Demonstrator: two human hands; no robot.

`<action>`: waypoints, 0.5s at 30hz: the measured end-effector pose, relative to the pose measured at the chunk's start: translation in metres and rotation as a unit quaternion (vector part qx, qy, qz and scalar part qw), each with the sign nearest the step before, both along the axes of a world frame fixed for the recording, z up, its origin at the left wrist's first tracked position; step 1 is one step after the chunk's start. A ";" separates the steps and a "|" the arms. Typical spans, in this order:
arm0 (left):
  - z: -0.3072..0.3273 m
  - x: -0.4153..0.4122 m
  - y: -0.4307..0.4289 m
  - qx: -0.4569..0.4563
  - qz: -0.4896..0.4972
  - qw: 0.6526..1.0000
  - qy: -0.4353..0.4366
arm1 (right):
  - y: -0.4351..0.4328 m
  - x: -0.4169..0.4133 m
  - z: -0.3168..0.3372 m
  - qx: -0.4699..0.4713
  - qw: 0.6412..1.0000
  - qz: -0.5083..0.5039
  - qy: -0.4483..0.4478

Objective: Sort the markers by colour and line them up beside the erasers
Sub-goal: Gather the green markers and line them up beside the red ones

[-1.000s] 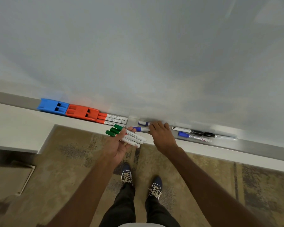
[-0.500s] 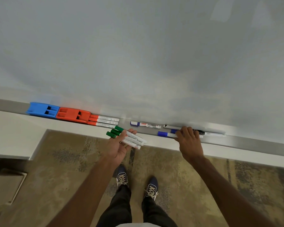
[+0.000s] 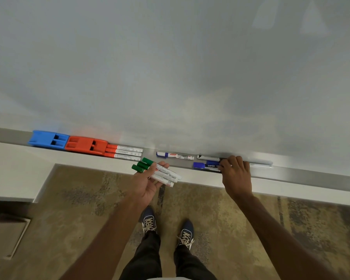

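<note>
A blue eraser and an orange eraser lie end to end on the whiteboard's metal tray. Three orange-capped markers lie stacked right beside the orange eraser. My left hand holds three green-capped markers just in front of the tray. Further right a blue-capped marker lies alone. My right hand rests on a cluster of markers: a blue-capped one, a black-capped one and a thin pen stick out from under its fingers, which curl onto them.
The whiteboard fills the upper view. A white ledge runs below the tray and widens at the left. Patterned carpet and my two shoes are underneath.
My right hand slid rightward along the tray, from the blue markers near the middle to the cluster on the right. My left hand kept its green markers. The view shifted slightly.
</note>
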State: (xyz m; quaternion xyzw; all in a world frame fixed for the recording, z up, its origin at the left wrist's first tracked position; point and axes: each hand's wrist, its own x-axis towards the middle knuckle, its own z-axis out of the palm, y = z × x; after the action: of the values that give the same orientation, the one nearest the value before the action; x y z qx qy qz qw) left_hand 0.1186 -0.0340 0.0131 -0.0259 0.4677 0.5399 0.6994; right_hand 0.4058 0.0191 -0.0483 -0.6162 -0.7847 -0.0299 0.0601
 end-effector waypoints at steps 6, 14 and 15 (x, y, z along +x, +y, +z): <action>-0.004 0.002 0.001 -0.006 0.000 1.000 -0.008 | -0.002 0.000 0.002 0.007 1.000 -0.011 -0.005; -0.002 0.000 0.004 -0.007 0.004 1.000 -0.006 | 0.004 -0.019 0.007 0.048 0.998 0.000 0.029; -0.002 -0.001 0.004 -0.006 0.007 1.000 -0.005 | 0.007 -0.028 0.008 0.047 0.998 0.014 0.027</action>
State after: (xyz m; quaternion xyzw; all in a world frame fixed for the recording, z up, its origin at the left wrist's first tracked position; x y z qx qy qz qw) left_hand 0.1179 -0.0296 0.0110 -0.0361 0.4671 0.5414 0.6981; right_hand 0.3783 0.0263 -0.0402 -0.6019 -0.7893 -0.0493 0.1108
